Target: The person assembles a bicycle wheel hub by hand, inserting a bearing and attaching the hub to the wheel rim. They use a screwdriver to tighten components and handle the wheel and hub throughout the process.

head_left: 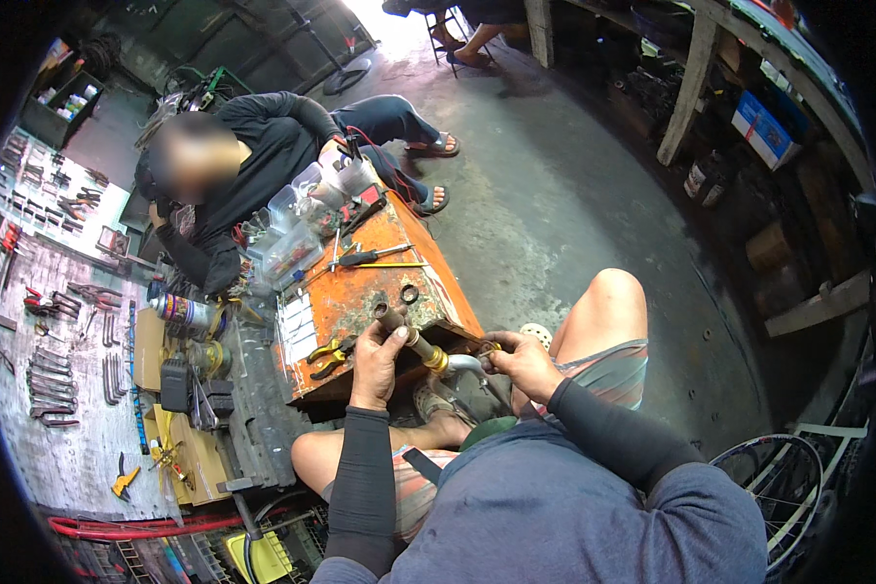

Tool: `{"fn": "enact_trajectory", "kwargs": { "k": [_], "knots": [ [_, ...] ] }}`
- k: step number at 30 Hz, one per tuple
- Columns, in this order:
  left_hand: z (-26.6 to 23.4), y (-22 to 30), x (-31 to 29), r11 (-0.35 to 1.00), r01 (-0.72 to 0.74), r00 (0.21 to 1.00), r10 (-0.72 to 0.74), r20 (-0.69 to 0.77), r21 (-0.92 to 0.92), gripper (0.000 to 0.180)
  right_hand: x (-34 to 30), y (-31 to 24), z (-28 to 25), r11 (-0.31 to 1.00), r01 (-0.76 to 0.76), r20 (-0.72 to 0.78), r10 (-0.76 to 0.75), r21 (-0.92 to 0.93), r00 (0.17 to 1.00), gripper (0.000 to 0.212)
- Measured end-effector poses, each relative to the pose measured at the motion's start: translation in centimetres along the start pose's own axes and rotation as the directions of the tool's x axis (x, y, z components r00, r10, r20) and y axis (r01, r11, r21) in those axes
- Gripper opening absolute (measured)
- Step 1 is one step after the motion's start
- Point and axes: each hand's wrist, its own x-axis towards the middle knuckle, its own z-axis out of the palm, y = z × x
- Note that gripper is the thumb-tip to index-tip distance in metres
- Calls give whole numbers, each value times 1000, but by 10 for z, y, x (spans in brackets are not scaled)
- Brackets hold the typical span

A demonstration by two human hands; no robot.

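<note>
My left hand (378, 364) is closed around the upper part of a dull metal tube (420, 344). Lower down, the tube carries a yellow collar (437, 360), and a bent silver arm (467, 364) joins it there. My right hand (528, 366) is closed just right of the silver arm, its fingertips pinched together near a small yellowish piece (492, 346); what they grip is too small to make out. The assembly is held between my knees, in front of the orange bench (438, 275). A dark ring (410, 293) lies on the bench beyond the tube.
Yellow-handled pliers (329, 360), a screwdriver (372, 257) and a yellow pencil (387, 266) lie on the bench. Plastic parts boxes (292, 255) stand at its far side, by a seated co-worker (263, 146). Left is a tool board (78, 341); a wheel (769, 487) stands lower right.
</note>
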Motion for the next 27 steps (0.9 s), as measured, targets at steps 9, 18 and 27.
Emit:
{"fn": "enact_trajectory", "kwargs": {
  "k": [9, 18, 27],
  "knots": [
    [24, 10, -18, 799, -125, 956, 256, -144, 589, 34, -1, 5, -7, 1000, 11, 4, -11, -7, 1000, 46],
    [14, -32, -31, 606, -15, 994, 92, -51, 795, 35, -1, -6, -2, 998, 14, 29, -12, -54, 1000, 45],
    [16, -37, -43, 578, -64, 940, 309, -146, 813, 29, -14, -29, 2, 995, 5, 67, 2, -104, 998, 39]
  ]
}}
